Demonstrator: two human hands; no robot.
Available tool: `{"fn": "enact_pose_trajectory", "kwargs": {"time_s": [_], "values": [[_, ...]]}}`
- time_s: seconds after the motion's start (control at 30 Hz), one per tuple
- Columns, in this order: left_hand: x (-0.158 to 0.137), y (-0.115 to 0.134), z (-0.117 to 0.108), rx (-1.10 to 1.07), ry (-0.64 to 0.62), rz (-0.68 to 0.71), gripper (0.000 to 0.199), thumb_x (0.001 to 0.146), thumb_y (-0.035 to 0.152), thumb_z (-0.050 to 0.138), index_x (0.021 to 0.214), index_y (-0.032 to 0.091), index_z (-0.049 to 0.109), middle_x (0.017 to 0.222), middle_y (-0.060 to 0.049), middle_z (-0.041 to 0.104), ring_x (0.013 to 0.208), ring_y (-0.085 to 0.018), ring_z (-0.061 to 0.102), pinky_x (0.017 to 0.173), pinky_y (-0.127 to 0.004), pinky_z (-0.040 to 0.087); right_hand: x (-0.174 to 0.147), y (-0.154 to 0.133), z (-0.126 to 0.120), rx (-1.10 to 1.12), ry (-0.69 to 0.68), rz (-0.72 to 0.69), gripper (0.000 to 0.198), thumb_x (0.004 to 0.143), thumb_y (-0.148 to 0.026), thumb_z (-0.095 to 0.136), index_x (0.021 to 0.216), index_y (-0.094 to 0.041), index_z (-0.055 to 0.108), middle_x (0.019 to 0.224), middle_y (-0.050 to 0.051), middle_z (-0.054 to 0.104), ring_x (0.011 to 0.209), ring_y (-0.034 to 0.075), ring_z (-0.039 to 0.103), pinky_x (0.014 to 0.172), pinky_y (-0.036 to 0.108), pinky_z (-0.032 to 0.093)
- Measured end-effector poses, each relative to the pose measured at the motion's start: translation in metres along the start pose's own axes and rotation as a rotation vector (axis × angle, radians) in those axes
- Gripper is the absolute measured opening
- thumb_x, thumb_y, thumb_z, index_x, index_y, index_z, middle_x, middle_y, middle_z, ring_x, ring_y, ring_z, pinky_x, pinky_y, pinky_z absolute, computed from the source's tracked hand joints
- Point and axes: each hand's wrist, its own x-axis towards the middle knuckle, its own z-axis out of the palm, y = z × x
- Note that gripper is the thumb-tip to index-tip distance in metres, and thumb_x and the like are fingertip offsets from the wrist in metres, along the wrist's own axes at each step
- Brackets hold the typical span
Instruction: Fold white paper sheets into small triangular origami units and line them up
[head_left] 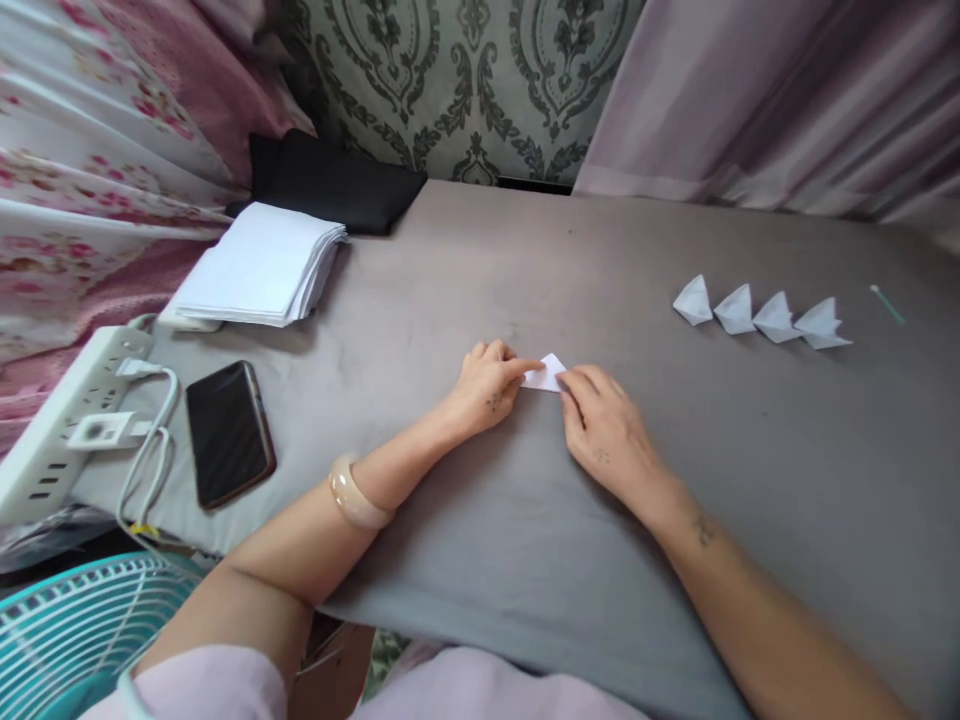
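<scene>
A small piece of folded white paper (553, 372), pointed at the top, lies on the grey cloth between my hands. My left hand (486, 388) is closed at its left side, the index finger reaching across onto the paper and the other fingers curled. At the right corner, my right hand (609, 425) pinches the paper's edge between thumb and fingertips. Several folded white paper shapes (735, 310) with pointed tips stand in a row farther off to the right. On the left sits a thick stack of white paper sheets (251, 265).
A phone (230, 435) lies at the left, beside a white power strip (64, 430) with a plugged-in charger and cables. Behind the stack is a folded black item (337, 180). A thin pale green stick (888, 304) lies far right. A turquoise fan (82, 625) stands at lower left.
</scene>
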Motion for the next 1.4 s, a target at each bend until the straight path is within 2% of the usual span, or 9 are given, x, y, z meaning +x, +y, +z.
{"fn": "enact_pose_trajectory", "kwargs": {"time_s": [0.2, 0.3, 0.4, 0.53, 0.8, 1.03, 1.23, 1.33, 1.4], "values": [[0.001, -0.01, -0.006, -0.266, 0.109, -0.182, 0.028, 0.089, 0.014, 0.047, 0.104, 0.017, 0.07, 0.09, -0.007, 0.058, 0.088, -0.018, 0.052, 0.089, -0.034, 0.044, -0.007, -0.021, -0.001, -0.297, -0.091, -0.039, 0.042, 0.096, -0.028, 0.039, 0.134, -0.015, 0.054, 0.112, 0.013, 0.06, 0.099, 0.027, 0.053, 0.075, 0.037, 0.049], [0.0, -0.012, -0.008, -0.307, 0.216, -0.3, 0.025, 0.089, 0.014, 0.047, 0.098, 0.016, 0.071, 0.087, -0.007, 0.058, 0.086, -0.018, 0.053, 0.086, -0.033, 0.045, -0.004, -0.022, -0.003, -0.349, -0.126, -0.038, 0.042, 0.096, -0.03, 0.039, 0.133, -0.019, 0.055, 0.111, 0.013, 0.059, 0.097, 0.027, 0.052, 0.069, 0.037, 0.048], [-0.002, -0.008, -0.007, -0.269, 0.232, -0.309, 0.018, 0.087, 0.027, 0.057, 0.086, 0.016, 0.071, 0.088, -0.007, 0.059, 0.09, -0.02, 0.052, 0.09, -0.035, 0.043, -0.002, -0.02, -0.004, -0.361, -0.144, -0.048, 0.041, 0.096, -0.031, 0.039, 0.133, -0.02, 0.056, 0.111, 0.013, 0.058, 0.096, 0.026, 0.052, 0.068, 0.036, 0.048], [-0.003, -0.003, 0.0, -0.126, 0.182, -0.257, 0.017, 0.084, 0.034, 0.064, 0.081, 0.018, 0.069, 0.095, -0.007, 0.058, 0.096, -0.024, 0.049, 0.092, -0.039, 0.04, -0.004, -0.016, -0.003, -0.327, -0.139, -0.054, 0.042, 0.096, -0.031, 0.04, 0.134, -0.021, 0.055, 0.115, 0.013, 0.057, 0.099, 0.026, 0.051, 0.072, 0.036, 0.048], [-0.007, -0.009, 0.007, 0.022, 0.172, -0.158, 0.02, 0.088, 0.037, 0.058, 0.095, 0.018, 0.06, 0.105, -0.009, 0.054, 0.097, -0.024, 0.046, 0.089, -0.04, 0.039, -0.009, -0.002, -0.006, -0.126, -0.111, -0.1, 0.044, 0.096, -0.026, 0.038, 0.137, -0.014, 0.048, 0.121, 0.014, 0.058, 0.105, 0.026, 0.052, 0.087, 0.039, 0.048], [-0.007, -0.005, 0.005, 0.043, 0.131, -0.136, 0.02, 0.091, 0.035, 0.053, 0.101, 0.019, 0.059, 0.105, -0.009, 0.055, 0.096, -0.024, 0.046, 0.088, -0.04, 0.04, -0.008, -0.005, -0.005, -0.166, -0.118, -0.082, 0.042, 0.096, -0.029, 0.039, 0.131, -0.014, 0.054, 0.117, 0.014, 0.059, 0.1, 0.027, 0.053, 0.076, 0.039, 0.05], [-0.004, 0.002, 0.004, 0.167, -0.008, 0.299, 0.044, 0.094, 0.011, 0.032, 0.134, 0.022, 0.048, 0.123, -0.01, 0.052, 0.1, -0.02, 0.045, 0.095, -0.035, 0.04, -0.004, -0.001, -0.006, -0.086, -0.107, -0.079, 0.037, 0.095, -0.026, 0.039, 0.124, -0.016, 0.06, 0.114, 0.014, 0.059, 0.102, 0.027, 0.053, 0.085, 0.041, 0.049], [-0.004, 0.003, 0.003, 0.235, -0.061, 0.364, 0.046, 0.094, 0.01, 0.031, 0.136, 0.018, 0.048, 0.121, -0.011, 0.053, 0.097, -0.02, 0.046, 0.094, -0.033, 0.041, -0.004, 0.011, -0.01, 0.107, -0.089, -0.127, 0.034, 0.093, -0.02, 0.04, 0.118, -0.018, 0.064, 0.115, 0.012, 0.061, 0.105, 0.023, 0.056, 0.093, 0.039, 0.048], [-0.003, 0.003, 0.004, 0.263, -0.055, 0.361, 0.047, 0.093, 0.009, 0.031, 0.136, 0.017, 0.048, 0.122, -0.011, 0.053, 0.096, -0.02, 0.046, 0.094, -0.033, 0.042, -0.005, 0.02, -0.015, 0.183, -0.019, -0.079, 0.034, 0.09, -0.015, 0.041, 0.114, -0.019, 0.065, 0.113, 0.009, 0.063, 0.104, 0.021, 0.059, 0.092, 0.036, 0.048]]}}
